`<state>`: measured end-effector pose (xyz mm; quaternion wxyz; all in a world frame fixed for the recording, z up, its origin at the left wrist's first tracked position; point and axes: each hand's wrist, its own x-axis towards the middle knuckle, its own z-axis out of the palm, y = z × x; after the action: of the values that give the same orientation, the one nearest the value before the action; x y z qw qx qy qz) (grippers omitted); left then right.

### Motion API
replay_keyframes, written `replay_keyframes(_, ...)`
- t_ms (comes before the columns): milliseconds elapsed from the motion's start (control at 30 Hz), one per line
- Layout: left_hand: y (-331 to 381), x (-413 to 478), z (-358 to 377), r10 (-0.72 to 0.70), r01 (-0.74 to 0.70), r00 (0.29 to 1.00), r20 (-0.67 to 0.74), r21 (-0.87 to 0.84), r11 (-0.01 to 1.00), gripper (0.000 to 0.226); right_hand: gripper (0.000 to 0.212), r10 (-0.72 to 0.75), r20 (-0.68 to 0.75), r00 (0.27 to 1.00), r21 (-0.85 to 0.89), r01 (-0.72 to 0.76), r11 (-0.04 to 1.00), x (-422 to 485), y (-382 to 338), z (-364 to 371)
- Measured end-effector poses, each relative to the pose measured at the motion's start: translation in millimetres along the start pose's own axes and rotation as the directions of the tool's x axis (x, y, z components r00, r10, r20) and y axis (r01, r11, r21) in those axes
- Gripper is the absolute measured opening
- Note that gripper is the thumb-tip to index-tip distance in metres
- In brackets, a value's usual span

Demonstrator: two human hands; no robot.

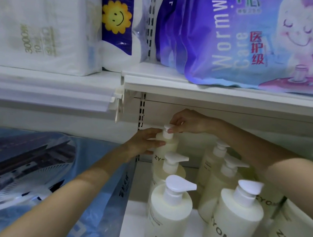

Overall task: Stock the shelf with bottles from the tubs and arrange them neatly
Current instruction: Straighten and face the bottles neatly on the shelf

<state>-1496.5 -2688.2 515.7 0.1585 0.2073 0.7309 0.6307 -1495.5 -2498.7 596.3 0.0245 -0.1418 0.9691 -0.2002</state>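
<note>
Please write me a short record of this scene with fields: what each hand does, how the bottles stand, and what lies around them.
left hand: holds the body of the rear bottle in the left row
right hand: fingers pinch that bottle's pump head
bottles: cream, marked ZYOME, upright, in rows running front to back
lower shelf: white, carries the bottles
above: purple pack, white tissue packs
left side: blue plastic package

Dim, bluish light, shadowed under the shelf (234,96); soft focus throughout (edges bowed by wide-angle).
</note>
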Motion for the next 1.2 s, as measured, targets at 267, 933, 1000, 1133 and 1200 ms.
replay_keyframes(267, 24, -2, -3, 0.156, -0.145, 0.976, -0.154, 0.079, 0.986, 0.051, 0.025, 0.039, -0.081, 0.996, 0.069, -0.034, 0.997, -43, 16, -35)
replay_keyframes(933, 73, 14, 69, 0.169, -0.215, 0.966, 0.196, 0.244, 0.946, 0.033, 0.029, 0.196, -0.097, 0.976, 0.309, -0.158, 0.938, -134, 67, -29)
replay_keyframes(1000, 74, 20, 73, 0.143, -0.211, 0.961, 0.237, 0.292, 0.933, 0.033, 0.029, 0.196, -0.102, 0.975, 0.329, -0.153, 0.932, -134, 68, -27)
replay_keyframes(1133, 79, 32, 77, 0.138, -0.227, 0.956, 0.260, 0.352, 0.908, 0.030, 0.027, 0.196, -0.127, 0.972, 0.341, -0.143, 0.929, -130, 70, -26)
replay_keyframes(1200, 82, 36, 80, 0.142, -0.247, 0.950, 0.280, 0.386, 0.889, 0.029, 0.025, 0.191, -0.133, 0.972, 0.348, -0.135, 0.928, -128, 70, -27)
